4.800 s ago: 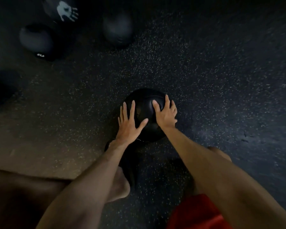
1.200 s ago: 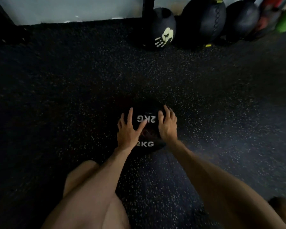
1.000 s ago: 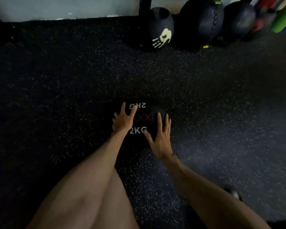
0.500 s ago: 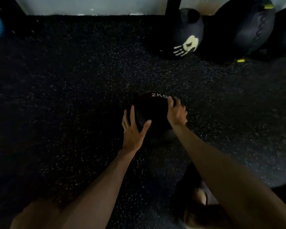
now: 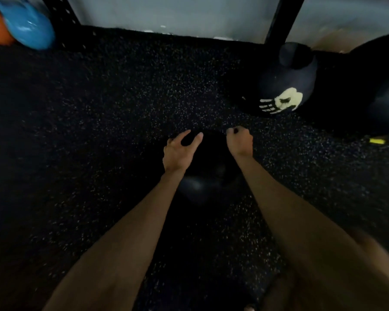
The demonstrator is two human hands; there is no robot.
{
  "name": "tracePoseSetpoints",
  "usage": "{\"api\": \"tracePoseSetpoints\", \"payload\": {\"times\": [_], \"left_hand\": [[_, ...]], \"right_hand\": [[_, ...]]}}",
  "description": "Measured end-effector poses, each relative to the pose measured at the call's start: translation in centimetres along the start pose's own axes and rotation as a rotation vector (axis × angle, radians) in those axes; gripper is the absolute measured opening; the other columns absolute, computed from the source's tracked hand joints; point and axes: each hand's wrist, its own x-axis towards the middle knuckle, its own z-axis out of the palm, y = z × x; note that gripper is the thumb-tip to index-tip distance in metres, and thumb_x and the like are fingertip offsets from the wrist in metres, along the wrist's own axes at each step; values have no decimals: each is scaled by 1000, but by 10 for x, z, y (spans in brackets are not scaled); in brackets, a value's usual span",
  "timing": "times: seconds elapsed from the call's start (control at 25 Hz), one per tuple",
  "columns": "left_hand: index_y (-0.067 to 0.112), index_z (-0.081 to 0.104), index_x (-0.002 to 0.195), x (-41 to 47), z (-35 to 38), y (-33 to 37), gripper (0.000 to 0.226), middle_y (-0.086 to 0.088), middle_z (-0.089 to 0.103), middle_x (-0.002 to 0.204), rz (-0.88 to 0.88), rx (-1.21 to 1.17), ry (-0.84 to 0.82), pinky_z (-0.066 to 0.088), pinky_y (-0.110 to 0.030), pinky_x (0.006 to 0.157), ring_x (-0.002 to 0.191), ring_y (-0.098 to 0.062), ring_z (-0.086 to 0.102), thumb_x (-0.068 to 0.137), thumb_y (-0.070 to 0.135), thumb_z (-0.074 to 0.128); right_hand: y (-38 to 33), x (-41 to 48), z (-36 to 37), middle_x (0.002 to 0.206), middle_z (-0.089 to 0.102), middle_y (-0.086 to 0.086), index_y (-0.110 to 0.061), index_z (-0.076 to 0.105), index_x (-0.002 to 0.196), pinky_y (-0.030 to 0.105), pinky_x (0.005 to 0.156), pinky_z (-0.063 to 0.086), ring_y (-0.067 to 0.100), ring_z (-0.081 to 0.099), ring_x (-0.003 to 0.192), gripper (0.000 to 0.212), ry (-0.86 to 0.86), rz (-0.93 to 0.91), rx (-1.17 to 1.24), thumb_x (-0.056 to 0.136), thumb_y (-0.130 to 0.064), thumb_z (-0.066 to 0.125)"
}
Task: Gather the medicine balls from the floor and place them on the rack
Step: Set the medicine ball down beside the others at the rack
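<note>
Dim view: left hand (image 5: 177, 151) & right hand (image 5: 239, 141) grip black round medicine ball (image 5: 209, 169) at opposite sides; prob. heavy, firm.

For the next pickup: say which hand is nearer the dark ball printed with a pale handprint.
Right. Right hand: left of the dark handprint ball, apart. Left hand: farther left, across the held black ball.

Your left hand (image 5: 177, 153) and right hand (image 5: 239, 141) grip a black medicine ball (image 5: 211, 167) above the speckled floor (image 5: 110, 108), centre frame. At 2 o'clock sits a handprint ball (image 5: 285, 86); at 10 o'clock, a blue ball (image 5: 29, 28) beside a black rack upright (image 5: 64, 21).
</note>
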Motion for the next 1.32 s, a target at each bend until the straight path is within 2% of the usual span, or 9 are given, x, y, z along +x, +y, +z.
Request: {"api": "tracePoseSetpoints", "payload": {"times": [0.08,0.28,0.36,0.52,0.64,0.88,1.04,1.2,1.32], "left_hand": [[38,64,128,27,1,18,64,1,61,134,-72,11,55,44,-31,93,122,-24,57,80,79,53],[21,72,116,54,-2,32,53,-7,70,117,-254,55,175,48,-36,84,107,-30,65,91,65,53],[18,68,121,50,2,27,55,-7,67,122,-187,15,179,45,-34,84,112,-28,62,95,62,47],[38,34,151,26,22,8,69,-1,30,160,169,1,75,29,-38,114,147,-21,27,92,74,36],[44,22,154,30,28,3,80,-3,16,165,261,63,79,23,-46,118,150,-24,17,85,82,34],[47,43,142,133,23,66,67,-4,39,151,152,173,-42,37,-57,110,137,-30,37,84,81,39],[31,67,115,225,29,110,61,-5,63,126,20,120,-156,47,-52,99,116,-32,57,81,77,45],[12,68,90,256,25,126,40,-3,65,84,131,103,-69,45,-33,69,85,-28,64,98,47,49],[13,69,103,260,17,117,36,-4,67,98,313,9,-76,50,-36,83,97,-26,64,100,41,47]], "right_hand": [[0,-2,3,113,69,16,-8,67,113,34,86,45,35,63,106,34,27,-145,-37,101,-32,46],[41,-45,20,145,48,-3,-28,50,141,38,111,32,17,42,134,56,123,-449,-180,99,-62,34],[41,-33,17,146,48,-5,-31,49,142,41,111,33,17,42,134,56,82,-416,-150,99,-63,33],[9,34,6,136,59,5,-28,58,136,45,106,43,26,52,128,50,21,-197,-83,100,-56,39],[-6,69,8,125,67,12,-20,67,125,39,99,45,33,60,118,48,26,-63,-48,100,-53,43],[-40,120,9,116,69,17,-8,66,118,37,97,44,37,60,114,50,99,33,32,102,-48,40],[-28,89,35,149,44,4,-28,44,144,39,118,28,22,36,141,60,242,-157,-51,96,-61,34],[-27,68,61,162,25,1,-28,31,155,39,124,15,18,17,152,69,361,-299,-94,95,-60,46],[-52,103,59,157,33,0,-34,36,151,49,119,27,19,28,147,66,367,-205,-124,94,-65,44]]}}
